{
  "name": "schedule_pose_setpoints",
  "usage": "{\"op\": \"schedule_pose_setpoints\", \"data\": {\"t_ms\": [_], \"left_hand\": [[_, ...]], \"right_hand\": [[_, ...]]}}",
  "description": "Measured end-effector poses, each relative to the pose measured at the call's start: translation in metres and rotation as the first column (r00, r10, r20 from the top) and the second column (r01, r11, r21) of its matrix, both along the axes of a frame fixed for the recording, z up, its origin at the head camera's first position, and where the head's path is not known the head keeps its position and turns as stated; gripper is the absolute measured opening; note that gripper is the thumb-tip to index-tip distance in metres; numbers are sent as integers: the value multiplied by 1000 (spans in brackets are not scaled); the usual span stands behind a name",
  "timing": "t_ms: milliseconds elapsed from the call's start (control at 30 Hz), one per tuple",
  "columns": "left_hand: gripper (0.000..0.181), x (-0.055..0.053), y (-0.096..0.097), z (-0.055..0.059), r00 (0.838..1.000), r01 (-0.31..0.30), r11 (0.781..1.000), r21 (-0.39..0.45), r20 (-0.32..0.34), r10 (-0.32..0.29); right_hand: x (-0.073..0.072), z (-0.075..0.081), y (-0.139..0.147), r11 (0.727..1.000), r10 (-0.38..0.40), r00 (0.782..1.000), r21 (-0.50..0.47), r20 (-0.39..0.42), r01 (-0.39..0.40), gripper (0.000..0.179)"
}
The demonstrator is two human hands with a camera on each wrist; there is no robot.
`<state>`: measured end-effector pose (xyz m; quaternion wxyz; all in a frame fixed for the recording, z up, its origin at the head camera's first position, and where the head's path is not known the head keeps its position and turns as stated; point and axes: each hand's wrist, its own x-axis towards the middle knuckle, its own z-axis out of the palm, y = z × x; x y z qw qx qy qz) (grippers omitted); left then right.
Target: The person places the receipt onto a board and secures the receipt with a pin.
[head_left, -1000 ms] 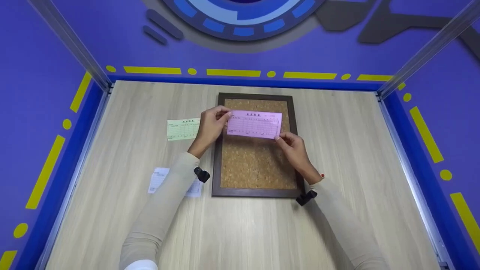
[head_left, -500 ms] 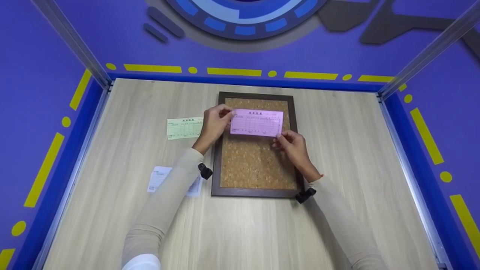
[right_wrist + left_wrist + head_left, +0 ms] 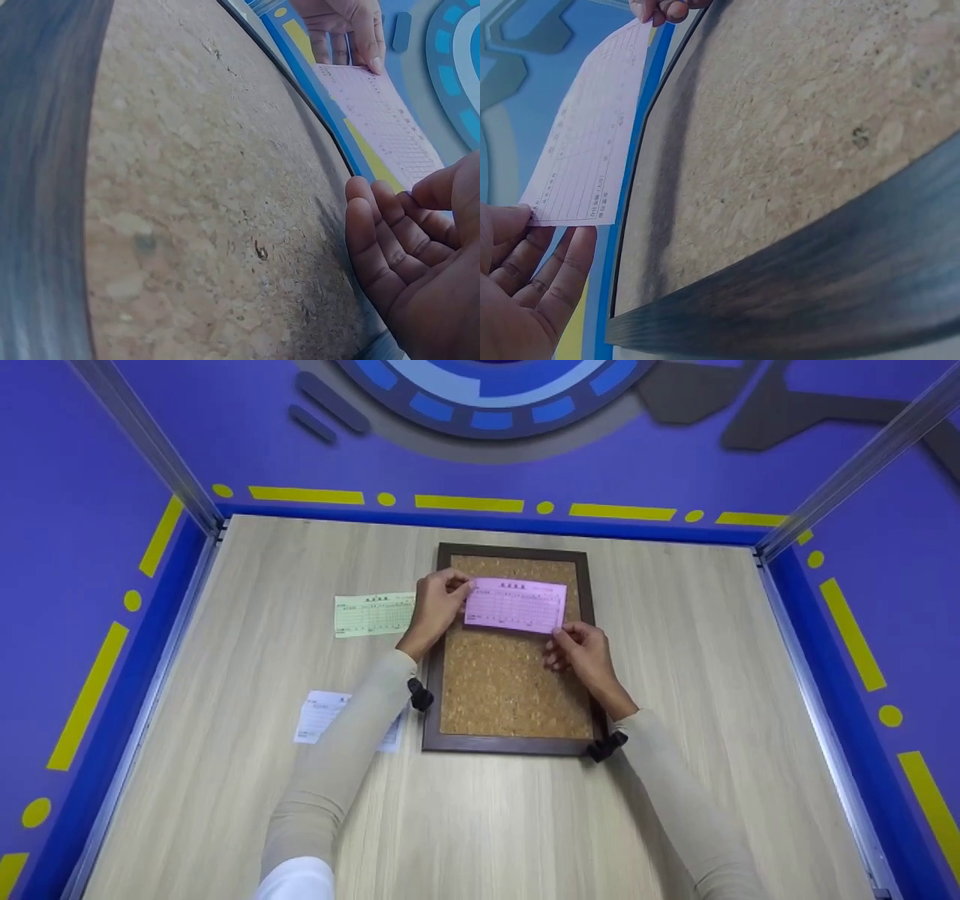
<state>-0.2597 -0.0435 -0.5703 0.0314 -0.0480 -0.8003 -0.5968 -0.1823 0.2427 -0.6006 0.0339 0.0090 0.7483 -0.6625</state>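
A pink printed slip (image 3: 515,605) is held over the upper part of a cork board (image 3: 517,682) with a dark wooden frame. My left hand (image 3: 439,607) pinches its upper left corner between thumb and fingers. At the lower right corner, my right hand (image 3: 585,656) grips the paper with thumb and index finger, the other fingers loosely curled. In the left wrist view the slip (image 3: 592,135) stands off the cork and bows slightly. The right wrist view shows the slip (image 3: 379,120) stretched between both hands.
A green slip (image 3: 371,615) lies on the table left of the board, partly behind the left hand. Closer to me lies a white slip (image 3: 319,716), partly covered by the left forearm. Blue-purple panels (image 3: 480,480) wall the table at the back and sides.
The left hand has moved slightly right, and the slip's left end has shifted right with it. More of the green slip shows. The right hand has barely moved.
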Motion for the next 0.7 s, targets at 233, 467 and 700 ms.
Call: {"op": "schedule_pose_setpoints", "data": {"t_ms": [233,467,700], "left_hand": [[11,-8,3,-7,1000,-5,1000,15,11,5],[11,-14,6,-14,999,-25,1000,-3,24,25],[12,-23,10,-19,999,-11,999,-35,36,12]], "right_hand": [[-7,-2,1,1000,-20,1000,-2,9,20,23],[-12,-5,2,1000,-20,999,3,31,20,26],[-18,-6,2,997,-46,998,61,46,43,22]]}}
